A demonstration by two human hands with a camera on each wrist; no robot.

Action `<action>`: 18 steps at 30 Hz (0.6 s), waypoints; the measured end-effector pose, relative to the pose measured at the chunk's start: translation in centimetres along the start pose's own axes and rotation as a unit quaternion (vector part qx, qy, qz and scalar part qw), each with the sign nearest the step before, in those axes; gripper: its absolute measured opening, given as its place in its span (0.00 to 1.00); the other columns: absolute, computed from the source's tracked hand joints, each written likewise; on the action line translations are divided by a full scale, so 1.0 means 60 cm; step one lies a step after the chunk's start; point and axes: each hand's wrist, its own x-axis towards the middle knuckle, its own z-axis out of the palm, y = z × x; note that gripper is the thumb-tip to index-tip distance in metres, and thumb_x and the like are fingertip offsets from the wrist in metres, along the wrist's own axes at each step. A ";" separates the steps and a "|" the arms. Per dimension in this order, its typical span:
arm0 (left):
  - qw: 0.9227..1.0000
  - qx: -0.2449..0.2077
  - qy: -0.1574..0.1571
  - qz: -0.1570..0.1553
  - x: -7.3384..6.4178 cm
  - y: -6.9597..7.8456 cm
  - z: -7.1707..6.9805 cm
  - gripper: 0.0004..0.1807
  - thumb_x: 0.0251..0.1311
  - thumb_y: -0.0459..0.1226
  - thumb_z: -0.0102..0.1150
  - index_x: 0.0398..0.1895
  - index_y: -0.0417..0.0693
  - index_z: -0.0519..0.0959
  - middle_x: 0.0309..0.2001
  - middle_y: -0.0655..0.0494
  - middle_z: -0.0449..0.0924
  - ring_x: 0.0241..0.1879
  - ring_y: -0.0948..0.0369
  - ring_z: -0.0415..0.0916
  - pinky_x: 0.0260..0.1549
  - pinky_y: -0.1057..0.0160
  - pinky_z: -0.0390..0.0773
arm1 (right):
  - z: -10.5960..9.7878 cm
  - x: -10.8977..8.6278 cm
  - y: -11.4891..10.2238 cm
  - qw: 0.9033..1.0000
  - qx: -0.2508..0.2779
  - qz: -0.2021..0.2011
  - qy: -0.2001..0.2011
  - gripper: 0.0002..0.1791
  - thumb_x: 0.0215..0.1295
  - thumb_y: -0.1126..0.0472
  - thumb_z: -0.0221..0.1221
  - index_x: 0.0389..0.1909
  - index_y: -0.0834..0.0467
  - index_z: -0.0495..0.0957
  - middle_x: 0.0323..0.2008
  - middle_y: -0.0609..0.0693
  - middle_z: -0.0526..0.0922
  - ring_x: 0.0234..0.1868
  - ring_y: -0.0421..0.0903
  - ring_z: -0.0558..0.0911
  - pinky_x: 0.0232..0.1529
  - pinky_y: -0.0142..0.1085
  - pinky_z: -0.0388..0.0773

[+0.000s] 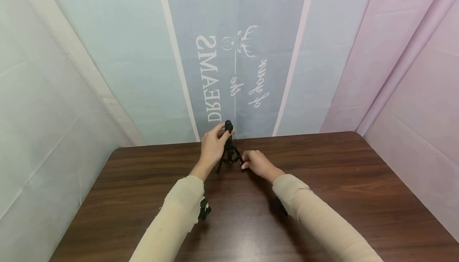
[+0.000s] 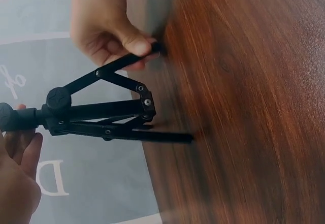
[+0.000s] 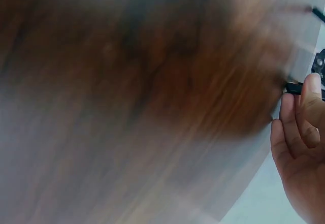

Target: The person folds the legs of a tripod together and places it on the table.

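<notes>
A small black tripod (image 1: 230, 154) stands near the back edge of the table with its legs spread. Its knobs, hinged braces and centre column show up close in the left wrist view, where the tripod (image 2: 104, 111) lies sideways across the picture. My left hand (image 1: 212, 145) grips the tripod's upper part between thumb and fingers. Lower down, my right hand (image 1: 259, 163) pinches the end of one leg between thumb and fingers; the right wrist view shows this leg tip (image 3: 294, 88) poking out of the pinch. Another leg (image 2: 172, 137) extends free.
The dark wood table (image 1: 150, 198) ends just behind the tripod. A hanging cloth backdrop (image 1: 236, 11) with white lettering rises behind it, and pale cloth walls (image 1: 46, 134) stand on both sides. Each forearm carries a black wrist device (image 1: 204, 209).
</notes>
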 end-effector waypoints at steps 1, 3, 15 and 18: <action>1.000 0.002 -0.001 0.001 -0.001 0.002 0.001 0.16 0.72 0.46 0.54 0.58 0.58 0.81 0.46 0.63 0.86 0.48 0.58 0.81 0.41 0.58 0.75 | 0.003 0.002 -0.001 1.000 0.000 0.000 0.003 0.09 0.62 0.65 0.66 0.28 0.60 0.75 0.23 0.48 0.75 0.22 0.42 0.65 0.27 0.35 0.65; 1.000 0.003 -0.009 0.006 -0.002 0.007 0.005 0.16 0.73 0.45 0.54 0.60 0.58 0.80 0.47 0.62 0.86 0.40 0.60 0.82 0.37 0.59 0.75 | 0.008 0.006 -0.002 1.000 -0.003 -0.002 0.009 0.10 0.62 0.64 0.66 0.27 0.59 0.74 0.22 0.48 0.74 0.22 0.42 0.65 0.27 0.34 0.65; 0.999 0.001 -0.030 0.021 0.001 0.011 0.001 0.17 0.73 0.45 0.54 0.61 0.56 0.79 0.47 0.62 0.86 0.50 0.58 0.81 0.42 0.59 0.77 | 0.015 0.017 0.002 1.000 -0.007 0.005 0.010 0.09 0.62 0.62 0.67 0.26 0.58 0.77 0.21 0.47 0.76 0.23 0.40 0.69 0.27 0.33 0.68; 0.999 -0.006 -0.039 0.007 0.003 0.007 -0.003 0.17 0.72 0.45 0.55 0.61 0.57 0.79 0.48 0.62 0.86 0.53 0.58 0.80 0.51 0.53 0.78 | 0.014 0.018 0.001 1.000 -0.015 0.009 0.010 0.11 0.61 0.61 0.68 0.25 0.58 0.75 0.20 0.47 0.73 0.21 0.40 0.66 0.25 0.33 0.65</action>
